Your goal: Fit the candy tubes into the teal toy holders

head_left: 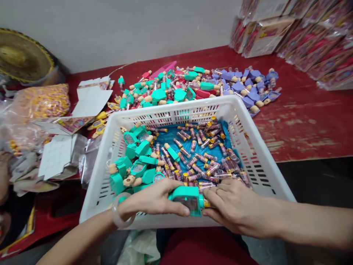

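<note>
Over the near rim of a white plastic basket (264, 165), my left hand (162, 198) grips a green toy case (187, 198) with a clear window. My right hand (231, 202) pinches a small clear tube with a yellow cap (206, 202) at the case's right end; the two touch. Inside the basket, green toys with tan bear-like heads (138, 167) fill the left side. Many small tubes with yellow caps (193, 145) lie on a blue sheet (171, 136) across the middle and right.
Behind the basket, green, red and purple toys (242, 86) are heaped on a red table (303, 114). Packaged boxes (267, 36) stand at back right. White cards (91, 97) and a bag of yellow pieces (49, 101) lie left. Part of another person's hand (3, 176) shows at far left.
</note>
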`<state>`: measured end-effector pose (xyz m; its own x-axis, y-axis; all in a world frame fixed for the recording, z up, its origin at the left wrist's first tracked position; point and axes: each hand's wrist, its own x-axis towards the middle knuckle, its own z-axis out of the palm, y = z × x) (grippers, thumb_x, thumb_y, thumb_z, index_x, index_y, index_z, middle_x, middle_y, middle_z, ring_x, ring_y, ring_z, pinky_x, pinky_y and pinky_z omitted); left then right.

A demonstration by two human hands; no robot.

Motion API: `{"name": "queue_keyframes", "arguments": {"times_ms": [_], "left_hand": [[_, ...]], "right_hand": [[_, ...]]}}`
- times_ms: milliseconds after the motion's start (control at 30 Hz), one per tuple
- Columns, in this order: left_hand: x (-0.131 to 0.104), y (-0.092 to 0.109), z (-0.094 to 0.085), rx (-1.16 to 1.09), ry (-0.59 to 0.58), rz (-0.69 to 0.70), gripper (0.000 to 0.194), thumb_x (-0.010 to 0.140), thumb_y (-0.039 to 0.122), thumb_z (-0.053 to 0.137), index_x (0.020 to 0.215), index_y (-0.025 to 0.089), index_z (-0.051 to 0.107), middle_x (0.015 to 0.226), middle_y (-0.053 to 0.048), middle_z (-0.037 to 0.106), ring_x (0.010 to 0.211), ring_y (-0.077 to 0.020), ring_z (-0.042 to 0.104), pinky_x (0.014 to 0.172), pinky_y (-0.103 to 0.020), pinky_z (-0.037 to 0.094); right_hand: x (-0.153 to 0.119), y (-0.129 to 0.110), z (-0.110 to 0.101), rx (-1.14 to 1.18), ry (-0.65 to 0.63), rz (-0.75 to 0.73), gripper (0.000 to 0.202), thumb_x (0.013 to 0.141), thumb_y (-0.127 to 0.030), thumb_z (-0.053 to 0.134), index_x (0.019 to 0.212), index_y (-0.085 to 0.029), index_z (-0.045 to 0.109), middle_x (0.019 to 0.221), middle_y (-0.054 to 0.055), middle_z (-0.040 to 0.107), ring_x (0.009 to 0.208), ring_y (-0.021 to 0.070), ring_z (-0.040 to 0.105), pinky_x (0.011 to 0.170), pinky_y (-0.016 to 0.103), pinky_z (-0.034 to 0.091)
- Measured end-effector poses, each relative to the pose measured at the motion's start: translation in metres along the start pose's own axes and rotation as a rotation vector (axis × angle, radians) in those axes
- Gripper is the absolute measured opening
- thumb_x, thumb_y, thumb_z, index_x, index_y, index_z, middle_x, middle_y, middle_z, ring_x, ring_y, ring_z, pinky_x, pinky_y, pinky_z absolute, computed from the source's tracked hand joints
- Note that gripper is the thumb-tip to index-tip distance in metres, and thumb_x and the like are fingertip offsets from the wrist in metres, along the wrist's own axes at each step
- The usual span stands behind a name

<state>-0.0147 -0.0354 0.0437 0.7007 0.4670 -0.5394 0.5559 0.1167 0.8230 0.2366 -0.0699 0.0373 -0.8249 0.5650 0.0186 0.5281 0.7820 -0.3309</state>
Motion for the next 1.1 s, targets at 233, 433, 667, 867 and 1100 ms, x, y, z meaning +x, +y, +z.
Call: {"name": "queue_keyframes", "arguments": {"times_ms": [233,433,667,867,1100], "left_hand": [[-0.014,-0.009,0.018,0.928,0.305,0.463,0.037,0.090,0.026,0.042,0.124,0.014,0.050,0.106,-0.012,0.068,0.081,-0.0209,0.066,0.062,-0.027,0.045],[0.014,-0.040,0.013,1.063,0.347,0.381,0.038,0.087,0.026,0.049,0.123,0.015,0.051,0.107,-0.011,0.068,0.088,-0.0227,0.067,0.066,-0.028,0.051],[0.052,0.009,-0.127,0.784,0.997,0.077,0.044,0.087,0.039,0.055,0.120,0.011,0.053,0.112,-0.015,0.064,0.102,-0.0279,0.060,0.088,-0.041,0.046],[0.093,0.013,-0.141,0.986,0.967,0.002,0.057,0.087,0.019,0.047,0.140,0.009,0.030,0.142,-0.018,0.038,0.131,-0.0297,0.037,0.105,-0.042,0.033],[0.112,-0.077,-0.048,1.136,0.468,-0.144,0.038,0.072,0.007,0.061,0.109,0.016,0.059,0.116,-0.014,0.060,0.110,-0.0285,0.053,0.091,-0.043,0.044]], "right_hand": [[0.008,0.005,0.004,1.111,-0.333,0.409,0.042,0.090,-0.055,0.043,0.080,-0.016,0.056,0.058,-0.003,0.047,0.051,0.0092,0.040,0.048,0.022,0.029],[0.018,0.041,0.038,1.212,-0.416,0.511,0.055,0.089,-0.065,0.035,0.092,-0.015,0.058,0.057,-0.003,0.049,0.044,0.0093,0.040,0.045,0.021,0.033],[0.061,0.167,0.021,-0.002,-0.087,0.743,0.039,0.096,-0.031,0.029,0.117,-0.012,0.056,0.112,0.016,0.063,0.099,0.0235,0.060,0.081,0.031,0.043],[0.065,0.214,0.049,-0.136,-0.269,0.792,0.040,0.082,-0.015,0.050,0.122,-0.015,0.055,0.115,0.020,0.060,0.100,0.0297,0.061,0.077,0.035,0.045],[0.065,0.213,0.067,-0.205,-0.255,0.749,0.054,0.082,-0.022,0.052,0.134,-0.020,0.039,0.117,0.019,0.059,0.099,0.0287,0.062,0.076,0.034,0.046]]}}
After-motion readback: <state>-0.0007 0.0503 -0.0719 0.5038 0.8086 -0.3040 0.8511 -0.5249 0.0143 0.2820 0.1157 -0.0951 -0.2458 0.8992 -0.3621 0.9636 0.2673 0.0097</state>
